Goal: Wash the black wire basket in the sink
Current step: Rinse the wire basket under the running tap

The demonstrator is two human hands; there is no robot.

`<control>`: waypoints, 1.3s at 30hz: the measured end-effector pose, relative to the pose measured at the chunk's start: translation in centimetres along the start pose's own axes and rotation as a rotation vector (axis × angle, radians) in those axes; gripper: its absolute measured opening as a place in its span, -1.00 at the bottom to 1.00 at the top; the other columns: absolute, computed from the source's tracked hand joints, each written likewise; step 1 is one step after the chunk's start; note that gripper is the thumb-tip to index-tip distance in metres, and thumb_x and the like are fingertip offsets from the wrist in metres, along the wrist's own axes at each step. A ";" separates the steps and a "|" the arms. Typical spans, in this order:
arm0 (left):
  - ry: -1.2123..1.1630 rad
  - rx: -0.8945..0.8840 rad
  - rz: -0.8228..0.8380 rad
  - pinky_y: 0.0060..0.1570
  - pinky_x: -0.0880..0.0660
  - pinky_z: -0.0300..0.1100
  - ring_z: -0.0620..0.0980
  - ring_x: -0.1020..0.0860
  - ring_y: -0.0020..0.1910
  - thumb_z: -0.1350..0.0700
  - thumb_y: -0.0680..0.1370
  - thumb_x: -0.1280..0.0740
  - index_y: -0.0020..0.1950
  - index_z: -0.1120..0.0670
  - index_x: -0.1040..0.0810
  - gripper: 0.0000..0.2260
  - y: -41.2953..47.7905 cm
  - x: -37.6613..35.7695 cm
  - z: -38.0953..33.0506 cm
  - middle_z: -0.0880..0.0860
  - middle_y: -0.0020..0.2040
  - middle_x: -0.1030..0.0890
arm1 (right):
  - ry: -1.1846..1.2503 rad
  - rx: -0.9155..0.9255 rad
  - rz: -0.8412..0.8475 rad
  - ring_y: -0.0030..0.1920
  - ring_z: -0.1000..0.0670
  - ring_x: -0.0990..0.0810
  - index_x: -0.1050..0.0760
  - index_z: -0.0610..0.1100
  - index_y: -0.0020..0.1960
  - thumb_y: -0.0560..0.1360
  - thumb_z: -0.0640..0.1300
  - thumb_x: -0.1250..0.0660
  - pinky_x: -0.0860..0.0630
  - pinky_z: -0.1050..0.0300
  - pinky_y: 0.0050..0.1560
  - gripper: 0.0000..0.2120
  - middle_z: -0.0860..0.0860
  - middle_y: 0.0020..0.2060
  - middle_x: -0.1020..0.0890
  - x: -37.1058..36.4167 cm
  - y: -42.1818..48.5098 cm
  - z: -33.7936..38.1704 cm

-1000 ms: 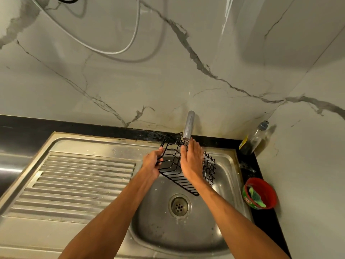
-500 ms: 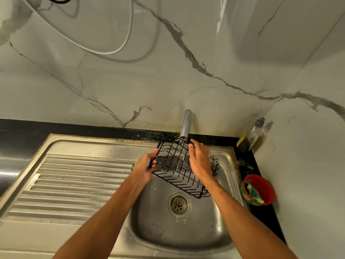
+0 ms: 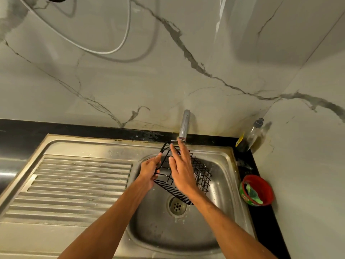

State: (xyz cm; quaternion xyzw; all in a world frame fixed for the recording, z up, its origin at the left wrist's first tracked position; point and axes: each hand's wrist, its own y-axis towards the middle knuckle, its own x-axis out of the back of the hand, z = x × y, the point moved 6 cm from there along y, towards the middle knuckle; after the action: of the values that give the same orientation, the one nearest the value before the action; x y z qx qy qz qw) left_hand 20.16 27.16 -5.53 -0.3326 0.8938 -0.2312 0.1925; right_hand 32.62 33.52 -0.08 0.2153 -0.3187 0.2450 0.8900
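Above the sink (image 3: 226, 193), the left hand (image 3: 149, 172) clamps its fingers on the wire basket (image 3: 202, 172); the right hand (image 3: 182, 171) lies flat on it, fingers straight.

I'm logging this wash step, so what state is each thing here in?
sink: wet, drain unplugged.
tap: running or not, cannot tell.
wire basket: tilted, held over the sink under the tap.
left hand: grips the basket's left edge.
right hand: fingers straight, flat against the basket.
soap bottle: upright, capped.
red tub: open, green scrubber inside.
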 end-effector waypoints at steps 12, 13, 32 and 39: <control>-0.210 0.125 -0.067 -0.58 -0.23 -0.31 -0.14 -0.31 -0.55 -0.01 0.61 -0.39 -0.22 0.07 -0.49 -0.74 0.2 0.7 -0.4 -0.04 -0.47 -0.40 | -0.001 -0.151 -0.015 0.58 0.15 0.19 0.12 0.10 0.61 0.64 0.25 0.08 0.22 -0.04 0.57 -0.39 0.18 0.60 0.16 0.5 -4.0 -3.4; -0.223 0.139 -0.064 -0.60 -0.21 -0.32 -0.14 -0.29 -0.56 -0.01 0.60 -0.40 -0.24 0.06 -0.47 -0.73 0.4 0.7 -0.7 -0.04 -0.48 -0.38 | 0.023 -0.256 -0.060 0.58 0.15 0.17 0.06 0.16 0.60 0.62 0.31 0.09 0.21 -0.09 0.58 -0.40 0.18 0.60 0.12 1.2 -3.8 -5.0; -0.397 0.257 0.095 -0.67 -0.28 -0.31 -0.13 -0.31 -0.70 -0.08 0.68 -0.23 -0.32 0.04 -0.30 -0.59 2.7 1.0 -0.6 -0.06 -0.64 -0.31 | -0.270 0.187 0.140 0.60 0.07 0.12 0.05 0.00 0.62 0.69 0.12 0.09 0.18 0.09 0.58 -0.47 0.09 0.61 0.05 1.1 -2.6 0.9; -0.439 0.248 0.037 -0.65 -0.23 -0.31 -0.14 -0.28 -0.66 -0.06 0.65 -0.31 -0.31 0.01 -0.34 -0.63 3.0 2.2 0.3 -0.07 -0.59 -0.31 | -0.207 0.043 -0.045 0.57 0.10 -0.10 -0.24 -0.04 0.55 0.67 0.16 -0.02 -0.16 0.01 0.55 -0.48 0.07 0.55 -0.24 3.5 -4.0 -2.8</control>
State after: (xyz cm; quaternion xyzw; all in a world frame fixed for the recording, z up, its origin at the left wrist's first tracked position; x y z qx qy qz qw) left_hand 17.27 27.62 -7.76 -0.3321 0.8014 -0.2576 0.4255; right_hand 38.58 32.95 -0.59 0.2653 -0.3985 0.2082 0.8529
